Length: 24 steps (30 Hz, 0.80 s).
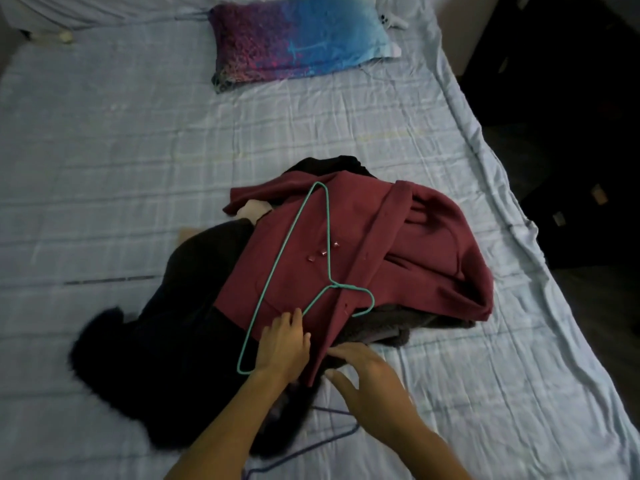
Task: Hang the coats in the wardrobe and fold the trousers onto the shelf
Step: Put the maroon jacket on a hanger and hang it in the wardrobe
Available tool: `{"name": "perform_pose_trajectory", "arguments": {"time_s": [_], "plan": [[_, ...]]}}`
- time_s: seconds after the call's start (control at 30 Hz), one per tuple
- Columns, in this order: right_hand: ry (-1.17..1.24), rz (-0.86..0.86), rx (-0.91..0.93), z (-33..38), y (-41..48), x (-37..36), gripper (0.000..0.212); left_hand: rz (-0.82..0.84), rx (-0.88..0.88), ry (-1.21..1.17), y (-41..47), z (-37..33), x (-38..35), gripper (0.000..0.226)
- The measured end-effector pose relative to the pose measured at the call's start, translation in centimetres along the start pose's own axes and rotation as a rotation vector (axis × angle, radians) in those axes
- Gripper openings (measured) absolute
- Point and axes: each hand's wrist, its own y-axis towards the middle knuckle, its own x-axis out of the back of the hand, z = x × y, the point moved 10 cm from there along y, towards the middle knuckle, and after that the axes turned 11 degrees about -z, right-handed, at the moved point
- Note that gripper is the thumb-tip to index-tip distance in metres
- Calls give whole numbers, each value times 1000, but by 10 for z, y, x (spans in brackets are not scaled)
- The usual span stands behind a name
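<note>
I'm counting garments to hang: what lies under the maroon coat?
Peeking from under the maroon coat: grey fleecy garment at the near edge, black furry garment at left, dark cloth at the far edge. Anything fully beneath is covered.

Pillow [298,36] on checked bedsheet [121,150]; perhaps a toy [394,20].

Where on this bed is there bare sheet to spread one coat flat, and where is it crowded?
Widest bare sheet: left of the dark coats, and between the maroon coat and the pillow. A narrower strip runs right of the maroon coat. Crowded: near middle, where the green hanger, left hand and right hand meet.
</note>
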Motion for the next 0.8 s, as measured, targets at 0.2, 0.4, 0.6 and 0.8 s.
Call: {"name": "perform_pose_trajectory", "arguments": {"time_s": [0.2,0.4,0.6,0.8], "plan": [[19,-7,-47,-11,14,-5,38,16,64,-209,6,1,-3,37],[332,-219,-439,-43,30,20,54,-133,-25,-472,1,-66,46,33],[787,-571,-743,-91,42,64,61,-131,-247,-523,-11,-149,51,41],[904,-939,-938,-144,14,119,39,-62,-621,-430,-26,-213,33,44]]}}
